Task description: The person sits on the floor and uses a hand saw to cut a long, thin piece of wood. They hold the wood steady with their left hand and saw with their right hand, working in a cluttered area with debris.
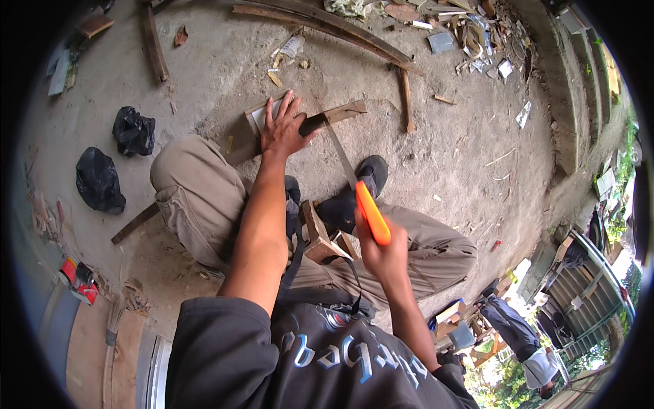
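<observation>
My right hand is wrapped round the orange handle of a handsaw. The thin blade points up and away, its far end meeting a narrow wooden board that sticks out to the right. My left hand lies with fingers spread on the wood just left of the blade, pressing from above. Beneath those fingers shows part of a wooden piece with a pale panel. My palm hides how the wood pieces join. Between my legs stands a small wooden box-like stool or frame, partly covered by my clothing.
Two black plastic bags lie at left on the dusty floor. Long timber strips and a short stick lie ahead. Scrap and litter pile up far right, near concrete steps. Another person is at lower right.
</observation>
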The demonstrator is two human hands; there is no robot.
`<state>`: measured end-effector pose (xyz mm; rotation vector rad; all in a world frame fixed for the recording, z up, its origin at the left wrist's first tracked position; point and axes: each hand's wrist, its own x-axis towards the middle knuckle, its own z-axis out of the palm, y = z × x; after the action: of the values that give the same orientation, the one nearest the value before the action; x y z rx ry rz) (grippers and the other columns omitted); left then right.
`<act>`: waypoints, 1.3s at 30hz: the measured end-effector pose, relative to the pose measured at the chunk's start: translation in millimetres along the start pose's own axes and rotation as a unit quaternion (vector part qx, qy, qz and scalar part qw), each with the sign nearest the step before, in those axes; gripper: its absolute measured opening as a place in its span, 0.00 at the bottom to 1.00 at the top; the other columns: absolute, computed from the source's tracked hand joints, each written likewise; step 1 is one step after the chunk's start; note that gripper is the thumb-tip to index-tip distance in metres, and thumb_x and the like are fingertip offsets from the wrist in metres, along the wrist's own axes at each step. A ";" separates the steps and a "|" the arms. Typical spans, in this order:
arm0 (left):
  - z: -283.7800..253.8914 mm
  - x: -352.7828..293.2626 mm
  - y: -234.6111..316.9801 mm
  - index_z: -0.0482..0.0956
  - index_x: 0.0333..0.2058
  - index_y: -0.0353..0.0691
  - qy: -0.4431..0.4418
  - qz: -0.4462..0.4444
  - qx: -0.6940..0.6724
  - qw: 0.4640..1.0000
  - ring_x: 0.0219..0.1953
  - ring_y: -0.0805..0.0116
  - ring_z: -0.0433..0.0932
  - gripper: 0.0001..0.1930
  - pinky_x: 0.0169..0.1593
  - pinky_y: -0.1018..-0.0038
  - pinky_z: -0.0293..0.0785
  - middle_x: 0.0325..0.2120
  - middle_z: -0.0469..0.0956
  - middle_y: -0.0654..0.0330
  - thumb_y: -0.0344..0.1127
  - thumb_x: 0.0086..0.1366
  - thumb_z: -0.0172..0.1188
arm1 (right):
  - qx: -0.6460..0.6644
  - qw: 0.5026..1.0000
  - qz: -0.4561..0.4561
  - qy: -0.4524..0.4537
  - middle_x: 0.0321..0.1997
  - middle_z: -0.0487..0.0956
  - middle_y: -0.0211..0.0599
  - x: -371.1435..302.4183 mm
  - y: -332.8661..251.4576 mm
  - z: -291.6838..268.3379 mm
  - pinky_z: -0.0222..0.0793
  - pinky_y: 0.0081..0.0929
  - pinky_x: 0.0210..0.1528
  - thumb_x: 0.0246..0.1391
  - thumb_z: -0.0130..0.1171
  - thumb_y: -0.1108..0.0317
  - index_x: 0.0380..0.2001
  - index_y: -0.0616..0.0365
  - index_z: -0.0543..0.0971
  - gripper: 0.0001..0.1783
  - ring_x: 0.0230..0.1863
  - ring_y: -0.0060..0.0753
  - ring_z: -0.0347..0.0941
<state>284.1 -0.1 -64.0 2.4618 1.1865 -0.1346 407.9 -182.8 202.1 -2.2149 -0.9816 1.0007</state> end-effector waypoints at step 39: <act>26.9 14.3 4.4 0.58 0.68 0.38 0.278 -0.218 -0.068 0.933 0.75 0.55 0.44 0.36 0.73 0.42 0.33 0.70 0.54 0.48 0.57 0.71 0.44 | 0.123 0.991 -0.039 0.016 0.20 0.74 0.41 26.7 81.8 48.6 0.68 0.30 0.30 0.62 0.62 0.59 0.35 0.65 0.77 0.16 0.23 0.25 0.68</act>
<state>298.8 -2.8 -90.9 2.1321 1.8952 0.5417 414.8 -204.1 105.9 -1.9687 -0.8725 0.9917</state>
